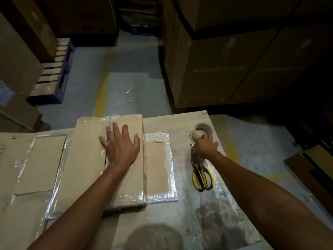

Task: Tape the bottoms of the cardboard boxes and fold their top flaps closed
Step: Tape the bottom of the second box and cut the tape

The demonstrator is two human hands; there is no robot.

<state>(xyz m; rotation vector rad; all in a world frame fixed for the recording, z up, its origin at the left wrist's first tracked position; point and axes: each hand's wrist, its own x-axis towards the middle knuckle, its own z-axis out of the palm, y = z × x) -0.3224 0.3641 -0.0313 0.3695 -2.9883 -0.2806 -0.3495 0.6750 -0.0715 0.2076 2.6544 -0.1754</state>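
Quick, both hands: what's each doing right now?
Left hand: open, pressing flat on the box.
Right hand: gripping the tape roll.

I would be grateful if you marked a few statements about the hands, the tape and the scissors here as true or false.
1. The left hand lies flat on the cardboard box. True.
2. The right hand holds the scissors. False: it grips the tape roll, and the scissors lie on the table.
3. The scissors have yellow and black handles. True.
4. The tape roll sits on top of the box. False: it is on the table, to the right of the box.
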